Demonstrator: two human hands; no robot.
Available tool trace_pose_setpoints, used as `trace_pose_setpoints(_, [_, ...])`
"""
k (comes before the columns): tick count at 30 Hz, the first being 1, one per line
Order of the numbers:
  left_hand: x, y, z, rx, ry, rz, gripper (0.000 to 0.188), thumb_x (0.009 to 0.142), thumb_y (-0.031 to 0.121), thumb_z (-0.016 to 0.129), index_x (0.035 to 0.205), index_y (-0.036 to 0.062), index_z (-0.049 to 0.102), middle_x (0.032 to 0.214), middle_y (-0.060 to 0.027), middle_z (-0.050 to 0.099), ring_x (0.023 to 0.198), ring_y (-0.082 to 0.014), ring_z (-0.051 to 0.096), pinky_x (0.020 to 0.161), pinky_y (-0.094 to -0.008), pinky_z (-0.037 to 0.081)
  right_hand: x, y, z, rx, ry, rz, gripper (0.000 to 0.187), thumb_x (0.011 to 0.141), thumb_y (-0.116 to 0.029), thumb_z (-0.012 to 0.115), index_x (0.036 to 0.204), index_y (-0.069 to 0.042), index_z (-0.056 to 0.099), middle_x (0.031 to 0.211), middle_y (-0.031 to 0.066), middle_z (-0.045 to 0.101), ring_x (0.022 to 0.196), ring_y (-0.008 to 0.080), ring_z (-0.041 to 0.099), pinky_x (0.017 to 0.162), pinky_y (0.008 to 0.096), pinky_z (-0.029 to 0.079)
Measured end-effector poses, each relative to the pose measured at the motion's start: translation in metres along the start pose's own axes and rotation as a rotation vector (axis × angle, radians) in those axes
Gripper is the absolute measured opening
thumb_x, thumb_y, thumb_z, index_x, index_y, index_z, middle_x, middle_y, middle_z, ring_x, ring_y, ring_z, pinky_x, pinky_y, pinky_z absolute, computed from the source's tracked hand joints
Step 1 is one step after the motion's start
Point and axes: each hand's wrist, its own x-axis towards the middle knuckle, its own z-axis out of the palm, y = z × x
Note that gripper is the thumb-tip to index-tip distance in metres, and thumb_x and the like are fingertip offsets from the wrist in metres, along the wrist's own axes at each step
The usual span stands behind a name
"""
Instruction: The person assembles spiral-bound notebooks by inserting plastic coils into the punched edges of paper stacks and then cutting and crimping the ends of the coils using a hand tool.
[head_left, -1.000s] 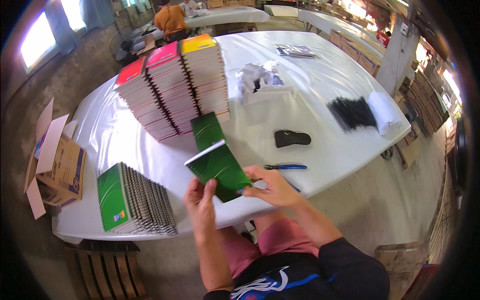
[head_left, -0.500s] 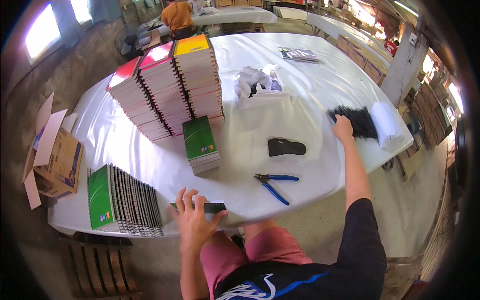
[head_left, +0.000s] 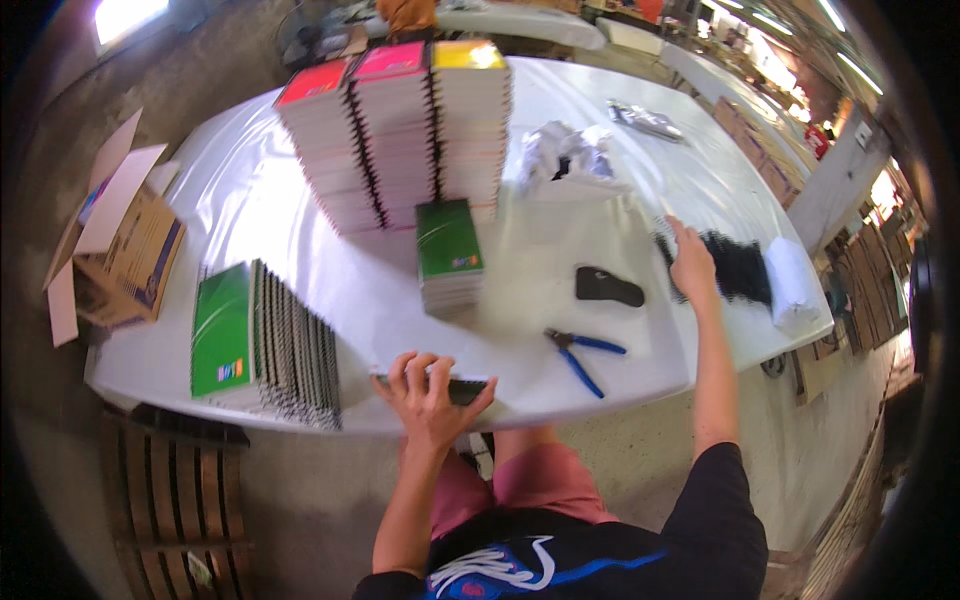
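My left hand [head_left: 425, 402] grips a notebook [head_left: 468, 390] at the near table edge, its fingers over the top and mostly covering it; the dark edge faces up. My right hand [head_left: 692, 268] is at the left end of a pile of black spiral binding coils [head_left: 742, 270], its fingers closed around a thin black coil [head_left: 664, 248]. To the left of my left hand stands a row of green spiral notebooks [head_left: 222, 335]. Blue-handled cutting pliers [head_left: 580, 362] and a flat black object [head_left: 608, 287] lie between my hands.
Tall stacks of red, pink and yellow notebooks [head_left: 395, 140] stand at the back, with a short green stack [head_left: 450, 250] before them. An open cardboard box [head_left: 125, 255] is at the left. A white roll [head_left: 793, 285], crumpled white wrapping [head_left: 570, 155] and a flat packet [head_left: 645, 120] share the table.
The view has shifted, so the table sits further right and higher. My right hand has drawn slightly away from the coil pile with a coil; my left hand stays on the notebook.
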Motion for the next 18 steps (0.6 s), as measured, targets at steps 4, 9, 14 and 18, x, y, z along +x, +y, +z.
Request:
trace_pose_setpoints(4, [-0.002,0.004,0.008,-0.031,-0.010,0.017,0.038,0.057,0.040,0.079,0.077,0.0146,0.060,0.091,-0.0016,0.053,0.100,-0.0270,0.047,0.087,-0.0476,0.029,-0.032,-0.052,0.007,0.305,0.029,-0.586,0.058,0.077,0.007,0.048,0.132,-0.012,0.046,0.102,0.0172,0.056,0.093,0.0304,0.058,0.086,0.0413,0.045])
trace_pose_setpoints(9, [-0.002,0.005,0.009,-0.008,0.012,-0.023,0.037,0.058,0.042,0.078,0.080,0.0167,0.062,0.093,-0.0007,0.054,0.101,-0.0263,0.046,0.087,-0.0486,0.028,-0.100,-0.144,0.000,0.817,-0.598,-0.462,0.028,0.086,-0.009,0.060,0.114,-0.010,0.063,0.095,0.0122,0.060,0.081,0.0237,0.057,0.076,0.0321,0.045])
trace_pose_setpoints(14, [-0.001,0.005,0.010,0.009,0.017,-0.038,0.039,0.056,0.044,0.078,0.080,0.0170,0.062,0.095,-0.0002,0.054,0.102,-0.0265,0.045,0.088,-0.0488,0.028,-0.117,-0.164,0.019,1.037,-0.463,-0.365,0.018,0.082,-0.013,0.067,0.099,-0.007,0.070,0.079,0.0088,0.061,0.073,0.0191,0.058,0.068,0.0286,0.046])
trace_pose_setpoints(18, [-0.003,0.003,0.011,0.007,0.004,-0.042,0.041,0.055,0.046,0.078,0.080,0.0171,0.062,0.096,0.0000,0.054,0.102,-0.0262,0.046,0.088,-0.0486,0.028,-0.117,-0.168,0.018,1.019,-0.517,-0.454,0.016,0.082,-0.008,0.067,0.097,-0.007,0.070,0.082,0.0075,0.061,0.076,0.0169,0.059,0.070,0.0278,0.046])
